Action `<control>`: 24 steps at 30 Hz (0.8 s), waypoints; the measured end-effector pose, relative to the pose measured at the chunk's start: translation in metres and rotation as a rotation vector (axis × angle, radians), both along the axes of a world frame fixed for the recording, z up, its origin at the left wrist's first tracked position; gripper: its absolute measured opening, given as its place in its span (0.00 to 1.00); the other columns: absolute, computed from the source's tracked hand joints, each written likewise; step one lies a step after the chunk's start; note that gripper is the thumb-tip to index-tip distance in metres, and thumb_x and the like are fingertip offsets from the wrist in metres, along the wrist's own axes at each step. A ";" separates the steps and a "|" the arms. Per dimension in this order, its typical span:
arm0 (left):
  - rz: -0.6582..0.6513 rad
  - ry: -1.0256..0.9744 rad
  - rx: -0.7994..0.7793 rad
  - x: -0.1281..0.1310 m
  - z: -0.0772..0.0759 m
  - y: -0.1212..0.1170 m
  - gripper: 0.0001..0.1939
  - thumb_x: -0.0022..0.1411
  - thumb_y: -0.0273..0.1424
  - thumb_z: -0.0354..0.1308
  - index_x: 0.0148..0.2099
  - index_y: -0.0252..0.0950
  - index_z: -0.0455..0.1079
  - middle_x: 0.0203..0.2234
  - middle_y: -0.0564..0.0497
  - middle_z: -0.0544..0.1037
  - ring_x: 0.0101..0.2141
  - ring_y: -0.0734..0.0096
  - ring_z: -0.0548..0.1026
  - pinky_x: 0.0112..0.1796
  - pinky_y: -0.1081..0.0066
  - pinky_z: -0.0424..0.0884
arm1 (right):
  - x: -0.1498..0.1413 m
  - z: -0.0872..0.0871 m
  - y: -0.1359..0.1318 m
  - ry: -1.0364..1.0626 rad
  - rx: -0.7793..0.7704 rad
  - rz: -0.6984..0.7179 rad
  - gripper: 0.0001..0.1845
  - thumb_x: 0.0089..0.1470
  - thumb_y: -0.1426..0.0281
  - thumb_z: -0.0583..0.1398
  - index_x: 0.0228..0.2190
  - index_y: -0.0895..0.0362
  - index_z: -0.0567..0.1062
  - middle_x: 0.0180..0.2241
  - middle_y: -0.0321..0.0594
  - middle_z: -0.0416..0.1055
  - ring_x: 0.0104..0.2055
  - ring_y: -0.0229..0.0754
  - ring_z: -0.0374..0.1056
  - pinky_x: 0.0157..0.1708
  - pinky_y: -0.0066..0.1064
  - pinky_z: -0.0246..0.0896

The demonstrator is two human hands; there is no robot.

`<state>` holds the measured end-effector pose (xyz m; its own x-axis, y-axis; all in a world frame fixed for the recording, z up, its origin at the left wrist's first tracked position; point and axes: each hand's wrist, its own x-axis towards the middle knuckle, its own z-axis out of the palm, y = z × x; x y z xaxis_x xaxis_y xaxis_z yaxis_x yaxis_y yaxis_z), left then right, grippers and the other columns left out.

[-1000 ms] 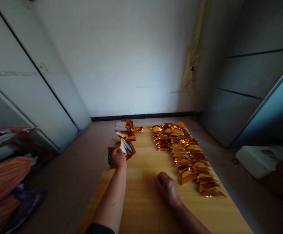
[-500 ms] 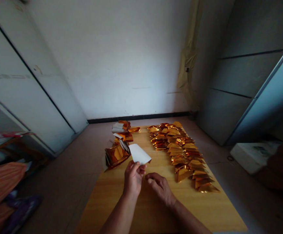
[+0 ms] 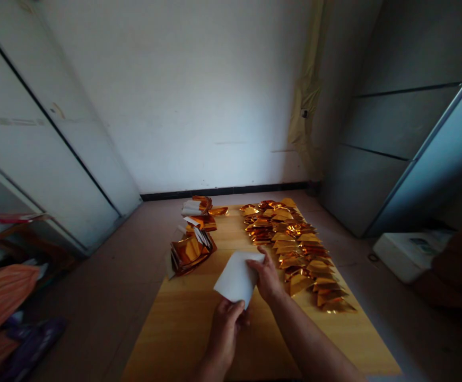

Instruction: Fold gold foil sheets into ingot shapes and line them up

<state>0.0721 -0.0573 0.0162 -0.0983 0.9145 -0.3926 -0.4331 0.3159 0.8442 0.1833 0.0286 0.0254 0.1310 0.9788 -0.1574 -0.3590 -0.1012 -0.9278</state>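
A white-backed foil sheet (image 3: 235, 279) is held over the wooden table (image 3: 183, 323) by both hands. My left hand (image 3: 225, 333) pinches its near edge, and my right hand (image 3: 266, 276) grips its right corner. To the right, close to my right hand, lie rows of folded gold foil pieces (image 3: 294, 246). A loose stack of gold foil sheets (image 3: 191, 253) sits left of my hands, with smaller gold and white bundles (image 3: 197, 208) behind it.
White cabinet doors (image 3: 51, 132) stand at left, above a low wooden shelf (image 3: 3, 239) and orange bags (image 3: 0, 302). A white box (image 3: 408, 254) and brown fabric (image 3: 453, 270) sit at right. The table's far end nears a white wall (image 3: 175, 106).
The white sheet has moved from my left hand alone into both hands. My right hand has risen from the table onto its corner, and the sheet now lies nearer me and turned.
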 end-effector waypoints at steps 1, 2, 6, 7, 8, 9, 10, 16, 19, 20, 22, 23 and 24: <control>-0.056 0.048 -0.021 0.000 -0.004 -0.002 0.18 0.39 0.39 0.67 0.31 0.33 0.68 0.22 0.52 0.74 0.24 0.69 0.75 0.21 0.75 0.66 | 0.002 -0.004 0.003 -0.066 -0.011 -0.024 0.38 0.40 0.65 0.61 0.54 0.56 0.59 0.30 0.37 0.70 0.28 0.41 0.67 0.25 0.29 0.63; -0.109 0.097 -0.046 -0.001 -0.007 -0.004 0.19 0.38 0.39 0.67 0.29 0.33 0.68 0.21 0.51 0.74 0.22 0.68 0.74 0.19 0.75 0.65 | 0.005 -0.008 0.006 -0.149 -0.020 -0.044 0.39 0.39 0.67 0.61 0.55 0.57 0.58 0.29 0.36 0.69 0.27 0.40 0.66 0.24 0.28 0.62; -0.174 0.305 -0.004 -0.017 -0.009 -0.008 0.15 0.38 0.37 0.65 0.28 0.36 0.67 0.20 0.53 0.73 0.19 0.70 0.72 0.15 0.77 0.59 | 0.016 -0.021 0.010 -0.527 0.035 -0.004 0.39 0.36 0.74 0.60 0.54 0.61 0.61 0.25 0.33 0.68 0.23 0.37 0.62 0.21 0.27 0.58; -0.173 0.387 0.028 -0.023 -0.008 -0.008 0.13 0.39 0.35 0.64 0.27 0.37 0.67 0.19 0.54 0.72 0.20 0.70 0.72 0.16 0.77 0.60 | 0.018 -0.023 0.010 -0.593 0.054 0.023 0.38 0.36 0.75 0.59 0.53 0.60 0.63 0.24 0.33 0.68 0.22 0.37 0.61 0.20 0.27 0.57; -0.154 0.474 0.059 -0.028 -0.006 -0.008 0.11 0.40 0.34 0.63 0.28 0.37 0.67 0.19 0.54 0.72 0.21 0.69 0.72 0.17 0.77 0.62 | 0.019 -0.024 0.010 -0.634 0.065 0.052 0.37 0.36 0.75 0.59 0.52 0.59 0.64 0.24 0.32 0.68 0.21 0.36 0.61 0.20 0.26 0.56; -0.128 0.547 0.117 -0.033 -0.005 -0.008 0.09 0.41 0.32 0.62 0.29 0.38 0.69 0.22 0.54 0.74 0.24 0.68 0.74 0.22 0.75 0.66 | 0.020 -0.024 0.009 -0.647 0.067 0.083 0.35 0.36 0.76 0.59 0.51 0.58 0.65 0.23 0.31 0.68 0.21 0.35 0.60 0.19 0.26 0.55; -0.116 0.616 0.171 -0.038 -0.003 -0.007 0.09 0.42 0.31 0.61 0.30 0.39 0.70 0.24 0.53 0.76 0.28 0.67 0.75 0.26 0.74 0.69 | 0.020 -0.024 0.009 -0.633 0.062 0.115 0.34 0.36 0.76 0.59 0.50 0.58 0.66 0.23 0.30 0.67 0.21 0.35 0.60 0.19 0.25 0.55; 0.040 0.866 0.280 -0.054 -0.006 0.005 0.17 0.40 0.29 0.63 0.37 0.40 0.71 0.31 0.50 0.78 0.34 0.61 0.76 0.35 0.68 0.72 | 0.013 -0.018 0.006 -0.371 0.061 0.284 0.32 0.39 0.71 0.62 0.50 0.58 0.67 0.24 0.31 0.67 0.23 0.34 0.63 0.20 0.24 0.58; -0.010 0.963 0.496 -0.060 -0.013 0.014 0.21 0.47 0.28 0.60 0.47 0.43 0.72 0.42 0.47 0.76 0.43 0.60 0.74 0.43 0.64 0.72 | 0.012 -0.018 0.008 -0.559 0.162 0.283 0.30 0.37 0.72 0.63 0.47 0.56 0.70 0.29 0.34 0.71 0.27 0.37 0.66 0.26 0.26 0.62; -0.058 1.025 0.590 -0.062 -0.014 0.017 0.21 0.49 0.27 0.58 0.47 0.44 0.72 0.46 0.47 0.75 0.47 0.59 0.72 0.47 0.62 0.70 | 0.012 -0.018 0.009 -0.663 0.195 0.275 0.29 0.37 0.73 0.63 0.46 0.56 0.70 0.30 0.35 0.72 0.29 0.38 0.67 0.27 0.27 0.63; -0.201 1.164 0.739 -0.066 -0.015 0.023 0.19 0.50 0.24 0.55 0.44 0.45 0.75 0.52 0.47 0.70 0.52 0.58 0.68 0.50 0.59 0.68 | 0.014 -0.016 0.011 -0.891 0.236 0.258 0.28 0.39 0.73 0.63 0.46 0.57 0.71 0.32 0.39 0.74 0.31 0.41 0.70 0.31 0.30 0.64; -0.268 1.230 0.787 -0.067 -0.015 0.025 0.18 0.50 0.22 0.55 0.41 0.45 0.76 0.54 0.47 0.68 0.54 0.57 0.66 0.51 0.57 0.66 | 0.015 -0.013 0.010 -1.010 0.234 0.247 0.28 0.40 0.72 0.64 0.47 0.58 0.70 0.32 0.42 0.74 0.33 0.43 0.70 0.32 0.31 0.64; -0.328 1.283 0.829 -0.068 -0.014 0.028 0.18 0.50 0.21 0.55 0.39 0.45 0.76 0.55 0.48 0.68 0.54 0.57 0.65 0.52 0.55 0.65 | 0.017 -0.010 0.008 -1.136 0.228 0.233 0.27 0.42 0.71 0.64 0.47 0.59 0.70 0.34 0.45 0.74 0.35 0.46 0.71 0.34 0.32 0.64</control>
<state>0.0040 -0.0298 0.0017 0.2801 0.8726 0.4000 0.6782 -0.4748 0.5609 0.2007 0.0369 0.0157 -0.1023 0.9880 0.1158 0.6887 0.1544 -0.7084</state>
